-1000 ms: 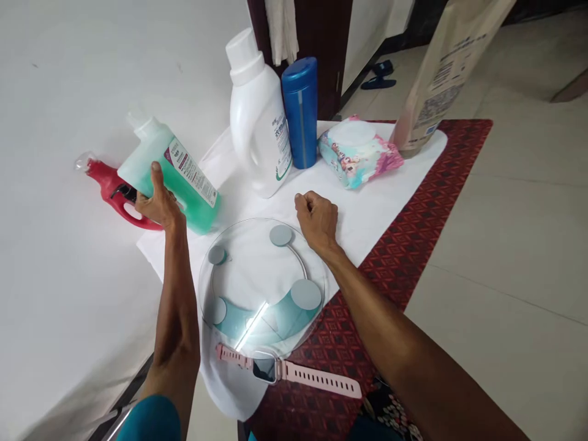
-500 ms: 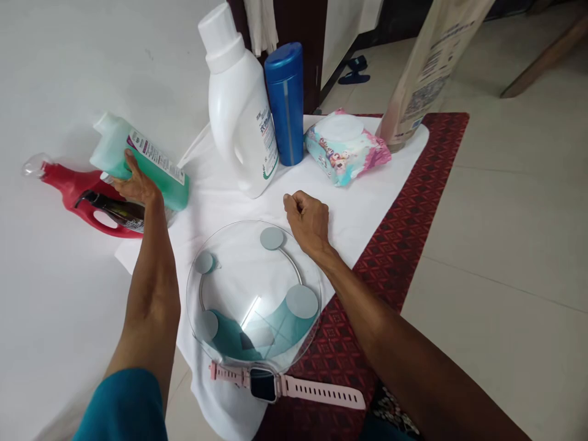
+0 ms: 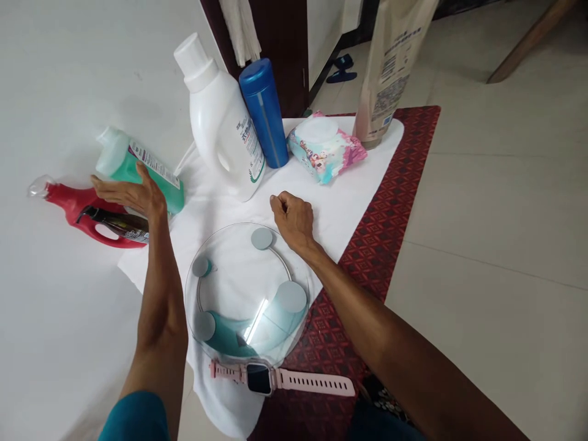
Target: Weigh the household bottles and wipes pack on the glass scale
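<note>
My left hand is open, fingers stretched flat, just in front of a green bottle that lies tilted on the white surface; whether it still touches the bottle I cannot tell. A red spray bottle lies just below the hand. My right hand rests as a loose fist on the white cloth, beside the far edge of a round glass scale. Nothing shows inside the fist.
A white detergent jug, a blue flask, a wipes pack and a brown paper bag stand along the back. A pink smartwatch lies before the scale. A red patterned mat borders tiled floor.
My left hand moved the green bottle leftward beside the red bottle, then opened its fingers off it. My right fist stayed put. The view shifted.
</note>
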`<act>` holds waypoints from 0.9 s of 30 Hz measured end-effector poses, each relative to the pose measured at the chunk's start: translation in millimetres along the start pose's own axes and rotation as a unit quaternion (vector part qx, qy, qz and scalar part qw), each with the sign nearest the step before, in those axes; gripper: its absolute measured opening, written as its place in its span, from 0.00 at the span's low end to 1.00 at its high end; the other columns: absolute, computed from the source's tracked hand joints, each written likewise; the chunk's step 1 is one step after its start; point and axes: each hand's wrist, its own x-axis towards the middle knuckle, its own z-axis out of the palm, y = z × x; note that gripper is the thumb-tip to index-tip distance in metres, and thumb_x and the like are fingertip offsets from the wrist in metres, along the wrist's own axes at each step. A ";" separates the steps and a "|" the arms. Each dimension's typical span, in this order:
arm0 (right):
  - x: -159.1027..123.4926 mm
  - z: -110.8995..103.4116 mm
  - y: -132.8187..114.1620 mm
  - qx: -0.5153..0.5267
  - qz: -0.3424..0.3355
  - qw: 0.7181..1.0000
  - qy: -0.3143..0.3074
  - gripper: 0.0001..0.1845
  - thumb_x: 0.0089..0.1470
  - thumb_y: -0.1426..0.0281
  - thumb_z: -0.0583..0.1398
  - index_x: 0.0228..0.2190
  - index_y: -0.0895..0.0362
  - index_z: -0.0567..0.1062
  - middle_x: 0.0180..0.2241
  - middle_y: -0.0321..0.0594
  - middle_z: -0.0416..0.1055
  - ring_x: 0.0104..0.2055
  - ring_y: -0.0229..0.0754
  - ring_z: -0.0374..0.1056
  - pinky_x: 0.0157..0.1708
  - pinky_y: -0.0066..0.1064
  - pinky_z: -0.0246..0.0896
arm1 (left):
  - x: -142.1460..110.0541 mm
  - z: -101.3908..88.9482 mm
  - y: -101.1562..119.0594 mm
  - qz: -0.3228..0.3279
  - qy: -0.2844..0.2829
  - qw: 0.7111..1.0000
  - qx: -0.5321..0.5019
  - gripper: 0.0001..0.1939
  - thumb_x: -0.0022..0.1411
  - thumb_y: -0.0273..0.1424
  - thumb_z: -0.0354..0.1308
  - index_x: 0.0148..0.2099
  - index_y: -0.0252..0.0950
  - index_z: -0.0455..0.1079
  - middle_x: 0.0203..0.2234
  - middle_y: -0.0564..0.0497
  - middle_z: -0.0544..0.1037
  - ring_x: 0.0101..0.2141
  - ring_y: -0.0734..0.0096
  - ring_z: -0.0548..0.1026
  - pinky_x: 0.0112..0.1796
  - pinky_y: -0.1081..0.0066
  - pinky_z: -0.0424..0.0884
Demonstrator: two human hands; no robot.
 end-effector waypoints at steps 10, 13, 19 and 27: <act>0.2 -2.2 -0.6 0.014 0.002 1.000 -0.002 0.23 0.70 0.65 0.57 0.23 0.49 0.57 0.21 0.32 0.61 0.26 0.42 0.54 0.33 0.36 0.43 | -75.0 93.5 74.9 -0.103 -0.175 0.969 -0.142 0.27 0.71 0.53 0.66 0.30 0.39 0.65 0.22 0.53 0.67 0.29 0.67 0.72 0.35 0.63 0.68; 1.3 -3.4 -0.4 0.011 0.001 1.000 -0.003 0.23 0.70 0.65 0.57 0.23 0.49 0.56 0.21 0.33 0.61 0.26 0.43 0.55 0.33 0.36 0.43 | -74.9 112.0 78.4 -0.150 -0.106 0.971 -0.152 0.29 0.73 0.51 0.64 0.27 0.40 0.61 0.19 0.55 0.61 0.29 0.68 0.73 0.31 0.62 0.64; 1.4 -4.0 -2.6 0.005 0.009 1.000 -0.014 0.23 0.71 0.64 0.57 0.23 0.49 0.56 0.22 0.33 0.61 0.27 0.43 0.56 0.33 0.36 0.42 | -63.9 95.0 92.3 -0.197 0.029 0.973 -0.119 0.31 0.72 0.48 0.65 0.26 0.40 0.54 0.18 0.59 0.53 0.24 0.78 0.65 0.27 0.68 0.58; 0.0 -3.7 -6.4 0.006 0.018 1.000 -0.008 0.23 0.71 0.65 0.56 0.24 0.49 0.57 0.23 0.34 0.60 0.28 0.44 0.55 0.34 0.37 0.40 | -79.1 -32.7 133.9 -0.053 0.038 0.989 -0.135 0.34 0.66 0.53 0.69 0.27 0.40 0.52 0.16 0.59 0.52 0.19 0.78 0.54 0.21 0.70 0.55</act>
